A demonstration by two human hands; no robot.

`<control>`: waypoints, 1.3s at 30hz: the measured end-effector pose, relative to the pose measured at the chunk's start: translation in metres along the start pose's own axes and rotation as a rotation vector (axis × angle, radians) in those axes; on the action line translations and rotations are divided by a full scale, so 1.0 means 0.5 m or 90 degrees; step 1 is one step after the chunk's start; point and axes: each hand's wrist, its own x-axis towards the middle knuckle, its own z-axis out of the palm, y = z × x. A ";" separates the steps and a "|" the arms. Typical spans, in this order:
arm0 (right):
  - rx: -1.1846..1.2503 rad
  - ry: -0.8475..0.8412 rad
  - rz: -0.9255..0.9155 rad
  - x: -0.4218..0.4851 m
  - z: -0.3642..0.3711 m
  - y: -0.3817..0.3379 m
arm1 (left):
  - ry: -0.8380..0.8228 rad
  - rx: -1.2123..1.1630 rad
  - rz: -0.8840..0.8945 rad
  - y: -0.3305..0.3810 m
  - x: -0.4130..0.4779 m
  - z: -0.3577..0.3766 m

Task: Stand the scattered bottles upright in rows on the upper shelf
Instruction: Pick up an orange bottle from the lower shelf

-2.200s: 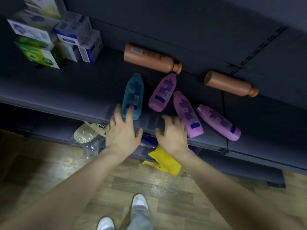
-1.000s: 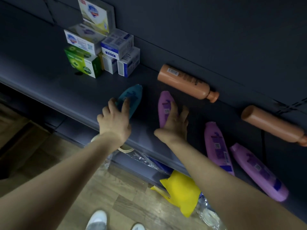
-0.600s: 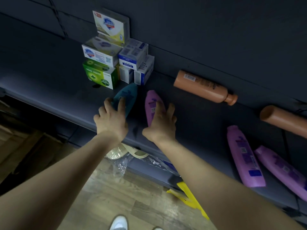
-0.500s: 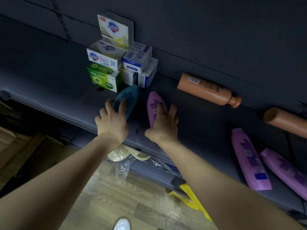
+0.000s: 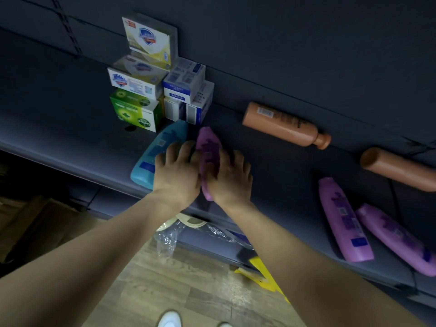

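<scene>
No wording could be read, as all the print was blurred. The green box (image 5: 135, 112) showed only pale round emblems. The white box (image 5: 133, 82) on top of it bore a blue-and-red shield emblem, and the yellow-and-white box (image 5: 148, 40) above that a blue shield. Just right of the green box, the blue-and-white boxes (image 5: 184, 83) carried rows of illegible small print. In front of it, the teal bottle (image 5: 162, 145) had a small square code patch. Farther right, the orange bottle (image 5: 283, 125) bore a white barcode label.
</scene>
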 end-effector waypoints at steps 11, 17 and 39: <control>-0.116 0.062 0.027 0.060 -0.074 0.164 | -0.073 -0.022 0.024 0.128 0.076 -0.006; -0.179 0.083 0.001 0.138 -0.128 0.227 | -0.078 -0.019 0.066 0.183 0.131 0.019; -0.323 0.080 0.011 0.149 -0.142 0.220 | -0.110 -0.019 0.085 0.158 0.105 0.006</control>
